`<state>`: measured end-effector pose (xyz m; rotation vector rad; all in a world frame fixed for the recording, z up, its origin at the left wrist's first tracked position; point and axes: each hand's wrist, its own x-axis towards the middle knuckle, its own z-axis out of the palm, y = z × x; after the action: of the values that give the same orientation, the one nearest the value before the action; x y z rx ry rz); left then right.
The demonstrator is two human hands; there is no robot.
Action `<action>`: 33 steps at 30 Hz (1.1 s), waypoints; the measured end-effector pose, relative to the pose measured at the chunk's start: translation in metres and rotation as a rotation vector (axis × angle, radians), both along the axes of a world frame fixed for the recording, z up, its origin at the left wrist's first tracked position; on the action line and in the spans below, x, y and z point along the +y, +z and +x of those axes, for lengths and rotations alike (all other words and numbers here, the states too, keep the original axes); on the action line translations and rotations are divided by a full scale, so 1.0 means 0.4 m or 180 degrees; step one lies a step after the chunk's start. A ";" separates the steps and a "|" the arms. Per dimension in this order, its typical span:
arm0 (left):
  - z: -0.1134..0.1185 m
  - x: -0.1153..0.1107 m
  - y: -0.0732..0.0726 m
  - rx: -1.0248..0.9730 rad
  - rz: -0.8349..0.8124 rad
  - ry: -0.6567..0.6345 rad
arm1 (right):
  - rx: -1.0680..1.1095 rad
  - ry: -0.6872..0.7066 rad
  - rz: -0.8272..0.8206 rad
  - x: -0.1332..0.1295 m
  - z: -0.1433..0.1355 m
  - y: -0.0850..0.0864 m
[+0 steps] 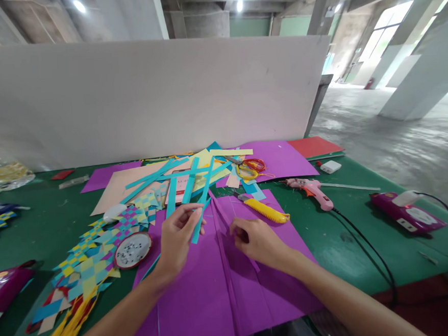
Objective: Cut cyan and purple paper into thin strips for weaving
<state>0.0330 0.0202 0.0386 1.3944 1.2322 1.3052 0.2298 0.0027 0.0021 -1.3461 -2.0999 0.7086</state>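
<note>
My left hand [180, 235] is closed in a pinch on a teal paper strip [208, 182], which slants up and away from the fingers. My right hand [258, 240] has curled fingers pressed together at a narrow purple paper strip [219, 206]; its lower end [257, 266] shows below the palm. Both hands are above a large purple sheet [195, 303]. Beyond them, more teal strips [171, 197] lie across a phone [179, 184] and a peach sheet [112, 191]. The right fingertips are partly hidden.
Right of the hands are a yellow utility knife [267, 210], scissors [251, 167] and a pink glue gun [313, 191] with a black cord. Woven paper pieces [88, 259] and a dish of small beads [133, 249] lie left. A white board [146, 102] stands behind.
</note>
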 end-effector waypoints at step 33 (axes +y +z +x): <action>-0.104 -0.006 -0.003 0.3672 0.0978 -0.0224 | 0.3751 0.0179 -0.2069 0.034 0.045 0.035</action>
<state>-0.0086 0.0178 0.0373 2.5478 1.6818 0.5764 0.2478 0.0162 0.0161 -0.7521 -0.9646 1.7569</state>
